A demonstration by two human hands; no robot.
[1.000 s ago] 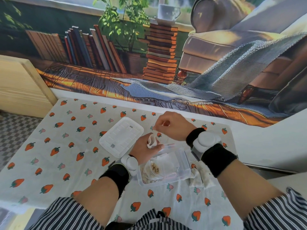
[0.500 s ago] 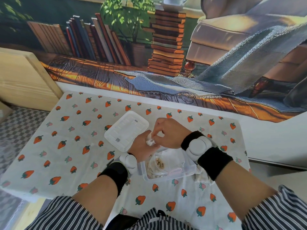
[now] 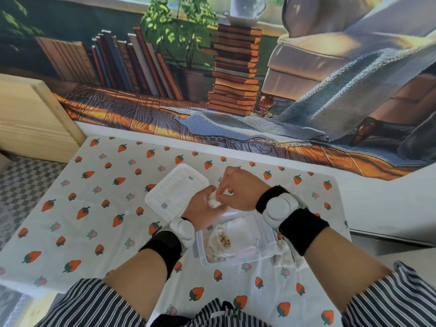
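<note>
Left hand cups a small white wad; right hand pinches its top, hands touching. Wad mostly hidden by fingers, make unclear. Clear box sits just nearer than the hands.

Head camera looks steeply down, close over table

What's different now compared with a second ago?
The right hand moved down toward the left hand and now pinches the small white bundle that the left hand holds over the clear box. The left hand's grip, the clear box and the lid beside it stayed put.
</note>
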